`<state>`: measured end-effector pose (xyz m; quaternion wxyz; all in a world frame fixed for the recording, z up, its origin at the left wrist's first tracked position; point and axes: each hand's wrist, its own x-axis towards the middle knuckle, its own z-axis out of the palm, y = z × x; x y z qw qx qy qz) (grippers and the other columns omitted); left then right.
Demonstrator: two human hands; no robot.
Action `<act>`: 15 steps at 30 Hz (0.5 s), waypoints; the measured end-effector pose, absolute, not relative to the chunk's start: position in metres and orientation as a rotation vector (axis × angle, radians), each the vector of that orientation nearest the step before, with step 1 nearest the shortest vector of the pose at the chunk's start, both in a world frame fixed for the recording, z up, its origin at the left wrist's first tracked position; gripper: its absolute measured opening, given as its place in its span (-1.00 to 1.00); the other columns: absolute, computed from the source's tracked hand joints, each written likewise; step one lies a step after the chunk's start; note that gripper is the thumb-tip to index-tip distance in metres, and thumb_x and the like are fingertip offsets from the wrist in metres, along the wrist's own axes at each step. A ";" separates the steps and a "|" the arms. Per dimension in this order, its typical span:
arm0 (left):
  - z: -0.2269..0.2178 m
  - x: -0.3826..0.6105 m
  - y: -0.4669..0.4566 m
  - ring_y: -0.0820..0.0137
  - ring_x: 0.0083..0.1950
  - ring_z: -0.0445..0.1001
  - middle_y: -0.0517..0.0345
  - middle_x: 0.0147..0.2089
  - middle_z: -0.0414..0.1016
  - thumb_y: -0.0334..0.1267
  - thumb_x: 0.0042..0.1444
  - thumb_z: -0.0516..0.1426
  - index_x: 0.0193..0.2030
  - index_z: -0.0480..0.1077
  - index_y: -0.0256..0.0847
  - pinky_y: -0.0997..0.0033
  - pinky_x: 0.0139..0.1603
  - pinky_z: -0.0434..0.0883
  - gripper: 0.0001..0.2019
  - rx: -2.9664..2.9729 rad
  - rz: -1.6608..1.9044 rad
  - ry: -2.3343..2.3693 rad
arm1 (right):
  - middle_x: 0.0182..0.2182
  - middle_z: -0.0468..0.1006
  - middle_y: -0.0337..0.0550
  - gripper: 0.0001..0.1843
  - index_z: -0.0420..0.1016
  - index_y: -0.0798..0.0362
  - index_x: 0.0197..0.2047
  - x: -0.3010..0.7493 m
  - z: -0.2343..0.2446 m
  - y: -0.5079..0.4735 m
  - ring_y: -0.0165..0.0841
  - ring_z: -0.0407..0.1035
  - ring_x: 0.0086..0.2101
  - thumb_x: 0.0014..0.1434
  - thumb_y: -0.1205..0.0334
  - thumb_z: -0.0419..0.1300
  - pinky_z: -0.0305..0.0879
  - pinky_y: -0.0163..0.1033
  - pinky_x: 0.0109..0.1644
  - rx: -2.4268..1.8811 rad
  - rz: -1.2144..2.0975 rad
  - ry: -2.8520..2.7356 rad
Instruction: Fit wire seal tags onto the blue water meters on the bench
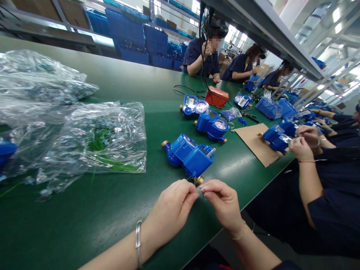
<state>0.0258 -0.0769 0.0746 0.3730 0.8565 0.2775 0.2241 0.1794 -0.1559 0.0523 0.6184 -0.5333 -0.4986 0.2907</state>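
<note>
A blue water meter (194, 157) with brass pipe ends lies on the green table just beyond my fingertips. From its near side, a thin green wire (195, 180) loops down to my hands. My left hand (176, 204) is closed in a pinch on this wire, thumb against forefinger. Close beside it, my right hand (223, 204) also pinches, its fingertips almost touching the left ones. Whatever lies between the right fingertips is too small to make out. The meter's near brass end (199, 180) sits right above both hands.
Clear bags (120, 131) of green wires with small pale blue parts cover the left side. Beyond my meter are more blue meters (213, 125) and a red box (216, 96). To the right, a co-worker's hands (303, 146) work at a meter beside brown cardboard (257, 144).
</note>
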 end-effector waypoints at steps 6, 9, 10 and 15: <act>0.074 0.025 -0.078 0.42 -0.34 0.33 0.23 -0.38 0.35 -0.28 0.24 -0.05 -0.36 0.27 -0.19 0.42 -0.32 0.23 -0.84 2.104 0.548 0.792 | -0.43 0.48 -0.23 -0.90 0.52 -0.04 -0.28 0.180 0.055 -0.156 -0.36 0.33 -0.36 0.12 0.33 0.21 0.28 -0.20 -0.26 -1.173 0.601 -1.230; 0.074 0.026 -0.080 0.41 -0.32 0.33 0.23 -0.37 0.34 -0.30 0.23 -0.05 -0.36 0.27 -0.18 0.42 -0.29 0.24 -0.84 2.119 0.591 0.756 | -0.41 0.50 -0.23 -0.84 0.52 -0.05 -0.24 0.178 0.055 -0.157 -0.35 0.32 -0.34 0.12 0.38 0.20 0.28 -0.19 -0.25 -1.196 0.464 -1.304; 0.074 0.026 -0.080 0.41 -0.31 0.32 0.22 -0.36 0.34 -0.31 0.23 -0.05 -0.35 0.26 -0.18 0.41 -0.27 0.24 -0.85 2.133 0.614 0.754 | -0.40 0.51 -0.23 -0.82 0.51 -0.06 -0.23 0.177 0.055 -0.157 -0.35 0.32 -0.33 0.12 0.39 0.20 0.28 -0.19 -0.25 -1.200 0.429 -1.322; 0.072 0.025 -0.083 0.39 -0.32 0.31 0.22 -0.37 0.31 -0.31 0.23 -0.05 -0.35 0.25 -0.18 0.39 -0.27 0.24 -0.86 2.172 0.685 0.805 | -0.40 0.51 -0.23 -0.81 0.50 -0.07 -0.22 0.175 0.057 -0.157 -0.35 0.33 -0.34 0.13 0.40 0.19 0.30 -0.18 -0.27 -1.200 0.433 -1.338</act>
